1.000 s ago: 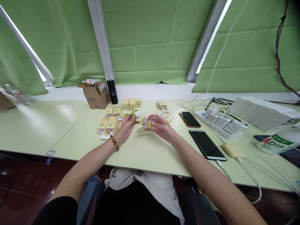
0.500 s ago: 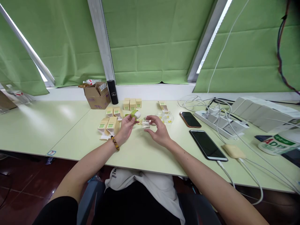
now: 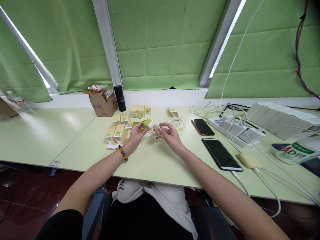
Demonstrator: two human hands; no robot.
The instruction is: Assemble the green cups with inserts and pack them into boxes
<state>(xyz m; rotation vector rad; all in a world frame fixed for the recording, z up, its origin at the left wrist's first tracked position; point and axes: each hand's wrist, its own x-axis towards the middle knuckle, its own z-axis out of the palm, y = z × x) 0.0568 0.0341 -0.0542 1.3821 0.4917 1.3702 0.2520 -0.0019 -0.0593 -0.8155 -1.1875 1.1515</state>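
Note:
My left hand (image 3: 135, 137) is closed on a small white piece with a bright green band (image 3: 148, 124), held just above the table. The fingers of my right hand (image 3: 172, 138) pinch a clear plastic piece with a yellow spot (image 3: 156, 132). The two held things nearly meet; whether they touch I cannot tell. More clear pieces with yellow centres (image 3: 180, 125) lie beyond my right hand. Open cream boxes with green labels (image 3: 120, 134) stand left of my left hand, and several closed cream boxes (image 3: 141, 111) are in a row behind.
A cardboard box (image 3: 103, 104) and a black cylinder (image 3: 120, 98) stand at the back left. To the right are two phones (image 3: 222, 154), a loaded power strip (image 3: 231, 131), tangled white cables (image 3: 271, 173) and white boxes (image 3: 281, 121). An open cream carton (image 3: 174, 113) lies farther back.
The clear piece in my right hand has turned, so its yellow spot shows, and my right fingers have closed in on it. The green-banded piece has shifted slightly right, towards it.

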